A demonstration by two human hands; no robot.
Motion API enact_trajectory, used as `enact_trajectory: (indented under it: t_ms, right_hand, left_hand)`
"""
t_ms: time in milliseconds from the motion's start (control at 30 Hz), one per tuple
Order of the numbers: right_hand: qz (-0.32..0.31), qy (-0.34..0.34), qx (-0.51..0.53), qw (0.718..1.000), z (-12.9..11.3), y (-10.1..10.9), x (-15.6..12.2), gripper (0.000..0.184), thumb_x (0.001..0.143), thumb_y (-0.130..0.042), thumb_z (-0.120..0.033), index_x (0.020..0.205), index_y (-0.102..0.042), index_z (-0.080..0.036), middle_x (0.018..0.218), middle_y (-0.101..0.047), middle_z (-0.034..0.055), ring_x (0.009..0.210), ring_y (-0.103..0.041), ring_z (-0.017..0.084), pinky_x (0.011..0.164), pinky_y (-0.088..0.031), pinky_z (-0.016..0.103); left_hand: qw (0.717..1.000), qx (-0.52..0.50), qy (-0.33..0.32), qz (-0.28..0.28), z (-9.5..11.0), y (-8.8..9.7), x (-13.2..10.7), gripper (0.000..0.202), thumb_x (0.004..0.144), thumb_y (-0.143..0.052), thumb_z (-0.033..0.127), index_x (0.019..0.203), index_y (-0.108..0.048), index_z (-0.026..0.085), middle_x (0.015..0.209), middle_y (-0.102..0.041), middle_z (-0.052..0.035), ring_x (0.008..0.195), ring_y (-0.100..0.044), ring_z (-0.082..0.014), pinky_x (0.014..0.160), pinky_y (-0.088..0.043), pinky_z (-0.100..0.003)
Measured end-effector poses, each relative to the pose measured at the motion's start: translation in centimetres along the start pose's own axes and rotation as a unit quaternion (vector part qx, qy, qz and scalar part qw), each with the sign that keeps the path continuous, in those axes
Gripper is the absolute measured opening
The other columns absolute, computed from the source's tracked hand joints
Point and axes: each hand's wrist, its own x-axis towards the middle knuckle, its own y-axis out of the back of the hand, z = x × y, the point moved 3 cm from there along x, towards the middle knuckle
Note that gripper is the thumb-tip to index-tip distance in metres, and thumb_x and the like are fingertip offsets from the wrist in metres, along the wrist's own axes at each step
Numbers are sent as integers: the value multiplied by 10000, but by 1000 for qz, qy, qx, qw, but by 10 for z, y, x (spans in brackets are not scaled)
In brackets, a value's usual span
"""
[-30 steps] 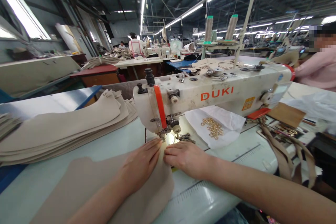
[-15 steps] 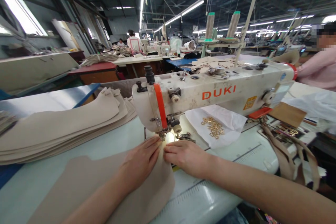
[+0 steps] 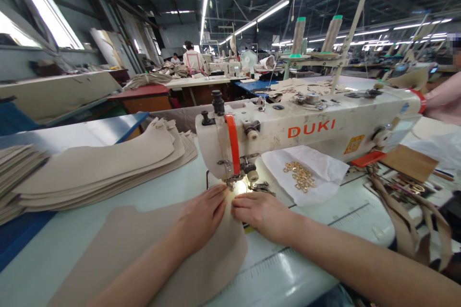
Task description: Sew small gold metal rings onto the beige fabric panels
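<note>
A white DUKI sewing machine (image 3: 309, 129) stands on the pale table (image 3: 295, 268). A beige cut piece (image 3: 122, 244) lies flat on the table, its far edge under the needle area (image 3: 234, 183). My left hand (image 3: 203, 218) rests palm down on the piece, fingers stretched toward the needle. My right hand (image 3: 262, 213) lies beside it on the right, fingers flat and pressed on the piece's edge close to the presser foot. The fingertips of both hands nearly meet in front of the needle.
A stack of beige cut pieces (image 3: 97, 168) lies at the left. A white cloth with several gold rings (image 3: 300, 176) sits under the machine arm. Beige straps (image 3: 406, 220) hang at the right. A person in pink (image 3: 444, 98) works at the far right.
Both hands stay pressed on the beige piece at the needle. The view has shifted slightly, so everything sits a little further right in the picture.
</note>
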Motion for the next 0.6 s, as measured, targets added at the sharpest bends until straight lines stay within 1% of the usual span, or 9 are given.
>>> enact_trajectory:
  t_ms: [67, 200, 300, 367, 433, 467, 500, 533, 600]
  right_hand:
    - [9, 19, 12, 1000, -4, 0, -1, 155, 925, -472, -177, 963, -613, -126, 992, -646, 77, 989, -558, 163, 925, -419, 266]
    - [27, 92, 35, 995, -25, -1, -4, 217, 957, -403, -194, 1015, -607, -150, 969, -661, 63, 963, -570, 153, 891, -439, 266]
    - [29, 124, 36, 991, -40, -1, -5, 241, 964, -379, -195, 1037, -606, -156, 985, -668, 67, 949, -586, 155, 854, -463, 270]
    - [33, 134, 38, 990, -46, 0, -5, 247, 961, -382, -187, 1044, -610, -144, 1005, -671, 80, 962, -595, 157, 859, -472, 270]
    - [50, 135, 42, 989, -48, 1, -6, 257, 959, -383, -186, 1052, -617, -138, 1033, -674, 91, 982, -601, 153, 880, -472, 268]
    - [61, 131, 44, 989, -48, 2, -7, 263, 958, -381, -186, 1058, -620, -140, 1047, -675, 92, 994, -603, 152, 895, -469, 268]
    - [72, 125, 47, 988, -48, 2, -8, 270, 958, -379, -187, 1068, -622, -146, 1060, -675, 91, 1007, -603, 150, 909, -465, 268]
    - [83, 120, 49, 988, -47, 3, -10, 275, 957, -378, -188, 1079, -622, -152, 1071, -675, 91, 1018, -604, 150, 917, -464, 268]
    - [100, 112, 53, 987, -46, 3, -13, 284, 954, -379, -191, 1102, -619, -161, 1083, -674, 90, 1031, -607, 156, 922, -469, 275]
  left_hand:
    - [1000, -1, 7, 5, 3, 3, -9, 360, 892, -368, 236, 1120, -625, 132, 1193, -638, -108, 1093, -600, -219, 958, -491, -370]
    - [1000, -18, 17, 18, 16, 14, -44, 339, 875, -403, 187, 1134, -619, 158, 1187, -643, -80, 1085, -603, -187, 960, -493, -316]
    - [999, -9, 43, 5, 24, 23, -66, 360, 856, -435, 175, 1184, -586, 178, 1220, -625, -61, 1118, -581, -173, 976, -477, -297]
    - [998, 15, 64, 9, 28, 31, -75, 392, 862, -454, 213, 1244, -535, 182, 1280, -582, -67, 1158, -553, -182, 986, -468, -317]
    - [995, 56, 74, 44, 34, 39, -86, 487, 875, -467, 297, 1341, -428, 160, 1366, -493, -105, 1231, -486, -219, 1014, -436, -374]
    - [993, 77, 58, 65, 39, 42, -94, 560, 877, -466, 355, 1384, -361, 143, 1396, -451, -126, 1262, -448, -241, 1028, -414, -399]
    - [991, 99, 29, 84, 45, 43, -104, 613, 880, -459, 389, 1416, -300, 139, 1409, -429, -133, 1279, -426, -253, 1037, -397, -407]
    - [988, 122, -8, 92, 50, 42, -116, 632, 885, -454, 389, 1438, -254, 155, 1406, -434, -122, 1277, -429, -249, 1040, -393, -392]
    - [981, 159, -76, 83, 54, 38, -146, 617, 898, -448, 313, 1457, -204, 217, 1336, -525, -66, 1203, -517, -203, 998, -439, -297]
